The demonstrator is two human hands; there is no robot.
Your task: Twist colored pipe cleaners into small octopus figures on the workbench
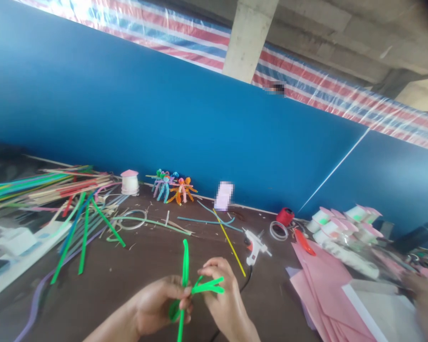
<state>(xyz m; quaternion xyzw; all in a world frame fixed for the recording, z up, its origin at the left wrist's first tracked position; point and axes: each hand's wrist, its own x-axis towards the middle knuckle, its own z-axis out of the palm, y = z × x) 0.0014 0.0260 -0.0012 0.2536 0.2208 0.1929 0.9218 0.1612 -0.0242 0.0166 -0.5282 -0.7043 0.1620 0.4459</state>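
Note:
Bright green pipe cleaners (185, 263), bent into a crossing shape with a loop below, are held over the dark table (128, 294). My left hand (155, 301) pinches them where the strands cross, between thumb and fingers. From that crossing, two loose ends point right, passing in front of my right hand (228, 306). Its thumb and fingers are curled together around a thin green strand, partly hidden by the hand itself. Past my right hand lies a yellow pipe cleaner (231, 247), and beyond it a white hot glue gun (255, 247).
Bundles of coloured pipe cleaners (67, 185) and a white power strip (32, 251) lie left. Small pipe-cleaner figures (171, 187) stand at the back. Pink sheets (321, 285), a red-handled tool (304, 242) and white-and-pink cups (333, 228) are right, near another person's hand (423, 294).

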